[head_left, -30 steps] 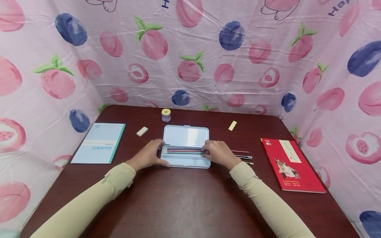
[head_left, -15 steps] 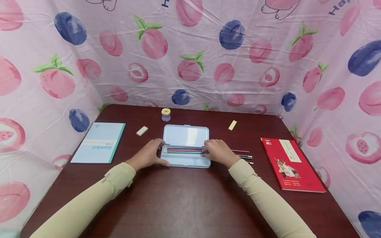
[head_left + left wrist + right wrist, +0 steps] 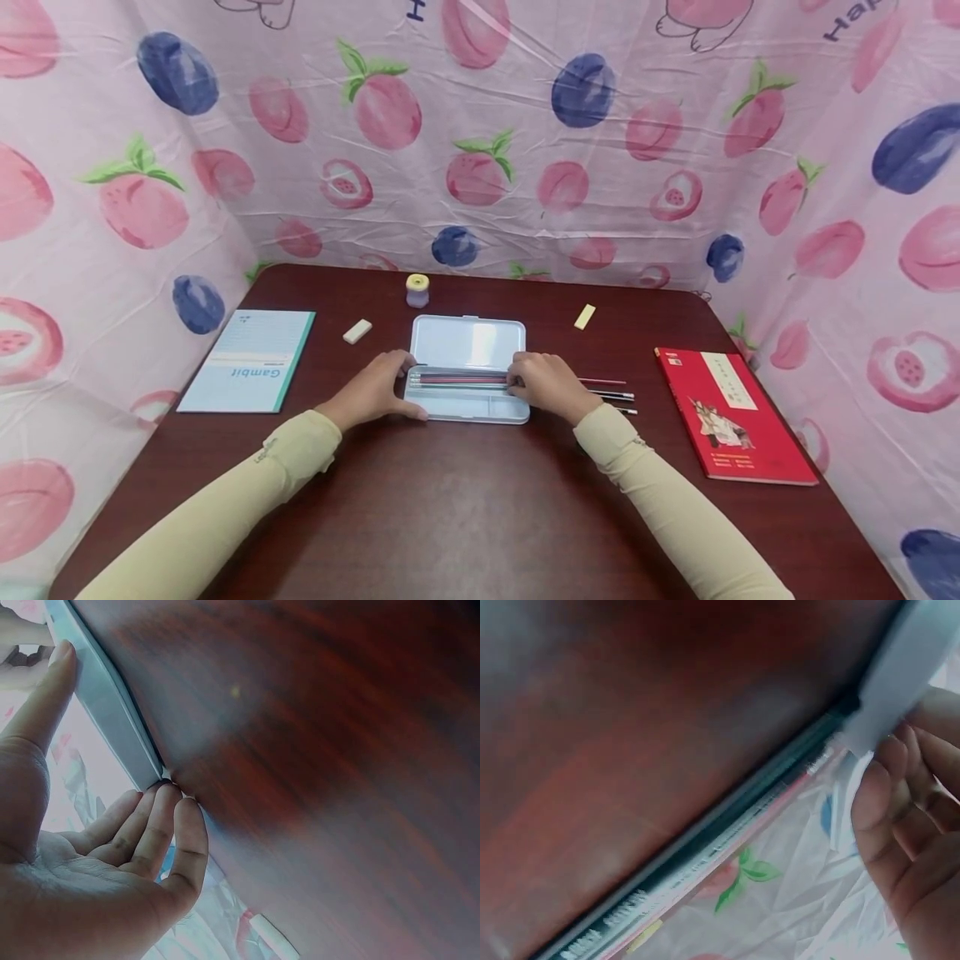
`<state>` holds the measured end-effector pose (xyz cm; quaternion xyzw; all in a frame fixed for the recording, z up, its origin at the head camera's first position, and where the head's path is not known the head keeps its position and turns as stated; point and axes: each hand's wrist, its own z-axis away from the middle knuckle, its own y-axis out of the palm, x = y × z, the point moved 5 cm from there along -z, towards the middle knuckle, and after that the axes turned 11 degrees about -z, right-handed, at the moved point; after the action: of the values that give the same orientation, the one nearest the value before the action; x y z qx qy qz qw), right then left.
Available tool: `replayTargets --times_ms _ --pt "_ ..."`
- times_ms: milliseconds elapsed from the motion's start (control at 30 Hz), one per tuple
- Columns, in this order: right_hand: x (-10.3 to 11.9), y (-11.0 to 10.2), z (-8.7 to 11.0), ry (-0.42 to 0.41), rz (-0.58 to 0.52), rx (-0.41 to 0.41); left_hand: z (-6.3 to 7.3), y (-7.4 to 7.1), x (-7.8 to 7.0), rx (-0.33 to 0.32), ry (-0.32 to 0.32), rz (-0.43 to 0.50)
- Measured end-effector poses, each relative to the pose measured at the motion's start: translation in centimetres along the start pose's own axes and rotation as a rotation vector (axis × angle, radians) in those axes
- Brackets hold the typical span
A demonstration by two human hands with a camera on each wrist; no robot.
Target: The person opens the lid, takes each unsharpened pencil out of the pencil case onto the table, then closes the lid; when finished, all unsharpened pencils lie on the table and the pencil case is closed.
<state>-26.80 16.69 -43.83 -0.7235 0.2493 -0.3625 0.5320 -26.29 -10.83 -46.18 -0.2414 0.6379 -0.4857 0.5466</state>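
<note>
A light blue pencil case (image 3: 450, 407) lies open in the middle of the table, its lid (image 3: 450, 342) folded back. Several pencils (image 3: 461, 379) lie lengthwise in its rear compartment. My left hand (image 3: 375, 387) holds the case's left end, thumb at the front corner, fingers toward the hinge; in the left wrist view the thumb lies against the case wall (image 3: 112, 705). At the right end my right hand (image 3: 553, 385) has curled fingers on the pencils inside; its fingertips are partly hidden. Several loose pencils (image 3: 618, 395) lie on the table just right of that hand.
A white eraser (image 3: 357, 332) and a yellow-topped small jar-like item (image 3: 417, 291) sit behind the case. Back right is a yellow strip (image 3: 585, 317). A Gambit notebook (image 3: 247, 362) lies left, a red book (image 3: 735, 417) right. Patterned cloth (image 3: 480, 100) hangs around the table.
Almost nothing differs. The right hand has shifted very slightly at the case's right end; the left hand and the case stay in place.
</note>
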Motion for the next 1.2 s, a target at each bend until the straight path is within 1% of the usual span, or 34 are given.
replayTargets --times_ms 167,233,433,633,700,867,1033,1200 --pt "-0.1 0.1 -0.01 -0.006 -0.002 -0.03 -0.04 0.07 0.1 -0.003 -0.001 0.002" --pt "-0.15 0.12 -0.04 0.001 -0.001 -0.02 -0.05 0.09 0.09 -0.005 -0.003 0.001" --pt "-0.23 0.13 -0.32 0.029 -0.006 0.043 -0.04 -0.04 -0.06 -0.007 0.0 0.004" --pt "-0.24 0.23 -0.52 0.047 -0.009 0.081 0.13 -0.06 -0.06 0.001 -0.016 0.011" --pt "-0.21 0.33 -0.54 0.053 -0.002 0.093 0.13 0.0 -0.01 0.003 -0.021 0.014" --pt "-0.01 0.52 -0.44 0.047 0.036 0.118 0.02 0.04 0.05 0.002 -0.012 0.008" --pt "0.09 0.66 -0.19 0.04 0.068 0.128 0.02 0.17 0.13 -0.002 -0.016 0.005" --pt "0.06 0.66 0.0 0.03 0.096 0.114 0.1 0.16 0.09 -0.002 -0.015 0.006"
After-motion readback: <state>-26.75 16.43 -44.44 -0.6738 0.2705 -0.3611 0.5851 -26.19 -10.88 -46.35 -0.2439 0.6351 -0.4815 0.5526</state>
